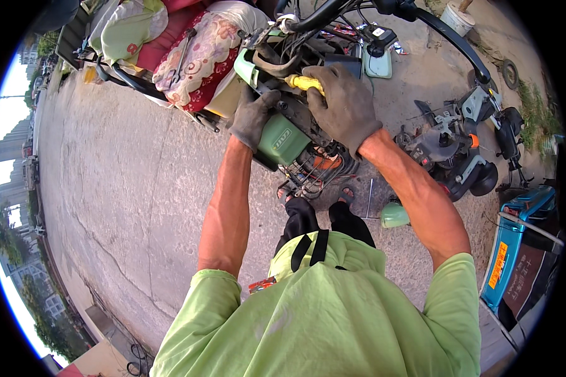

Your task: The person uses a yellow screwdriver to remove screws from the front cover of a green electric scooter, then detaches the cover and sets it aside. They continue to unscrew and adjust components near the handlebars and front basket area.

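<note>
In front of me stands a partly dismantled green electric scooter with bundles of exposed cables [324, 169]. My left hand [253, 117], in a brown work glove, is closed at the upper left edge of its green front panel [284, 139]. Some of those fingers are hidden by the palm. My right hand [344, 103], gloved alike, is closed around a screwdriver with a yellow handle [303, 82]. The screwdriver points left, toward the frame above the panel; its tip is hard to see. Black handlebars [321, 16] arch over the work.
A vehicle seat with floral cloth [198, 60] stands at the far left. Scooter parts [446, 141] lie on the ground to the right, near a blue sign box [516, 245]. A light green shell [394, 215] sits by my feet. A white bucket [457, 19] stands far right.
</note>
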The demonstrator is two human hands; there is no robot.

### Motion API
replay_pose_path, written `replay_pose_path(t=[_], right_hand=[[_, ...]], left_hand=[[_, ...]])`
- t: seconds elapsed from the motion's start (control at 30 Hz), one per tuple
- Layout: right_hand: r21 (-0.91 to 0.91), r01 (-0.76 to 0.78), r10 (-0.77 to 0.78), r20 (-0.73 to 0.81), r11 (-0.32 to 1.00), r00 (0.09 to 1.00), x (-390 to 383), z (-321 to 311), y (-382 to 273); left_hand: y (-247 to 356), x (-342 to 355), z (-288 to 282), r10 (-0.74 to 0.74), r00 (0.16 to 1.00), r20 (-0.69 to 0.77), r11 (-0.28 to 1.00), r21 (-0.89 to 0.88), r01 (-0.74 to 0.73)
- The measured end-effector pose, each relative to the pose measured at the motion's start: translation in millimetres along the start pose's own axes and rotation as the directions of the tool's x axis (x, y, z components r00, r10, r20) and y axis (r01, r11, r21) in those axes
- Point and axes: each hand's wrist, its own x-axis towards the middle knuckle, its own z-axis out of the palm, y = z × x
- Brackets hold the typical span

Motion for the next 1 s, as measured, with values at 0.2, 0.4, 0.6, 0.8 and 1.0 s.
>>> replay_pose_path(t=[0.2, 0.4, 0.6, 0.8, 1.0], right_hand=[[0.14, -0.192, 0.187, 0.042, 0.971, 0.981, 2, 4, -6], [-0.011, -0.216, 0.214, 0.172, 0.976, 0.961, 8, -11, -10], [0.19, -0.189, 0.196, -0.019, 0.963, 0.98, 5, 4, -6], [0.035, -0.313, 0.297, 0.226, 0.949, 0.928, 14, -18, -15], [0.156, -0.054, 0.077, -0.146, 0.986, 0.986, 1, 13, 3]], left_hand=[[-1, 1, 0, 0.031, 0.999, 0.031, 1.0, 0.003, -0.031], [2, -3, 4, 0.024, 1.0, 0.012, 0.999, -0.026, -0.024], [0, 1, 1, 0.045, 0.997, 0.067, 0.998, -0.047, -0.042], [4, -2, 6, -0.001, 1.0, 0.022, 0.974, -0.224, 0.006], [-3, 1, 3, 0.048, 0.998, 0.048, 0.996, -0.079, -0.044]])
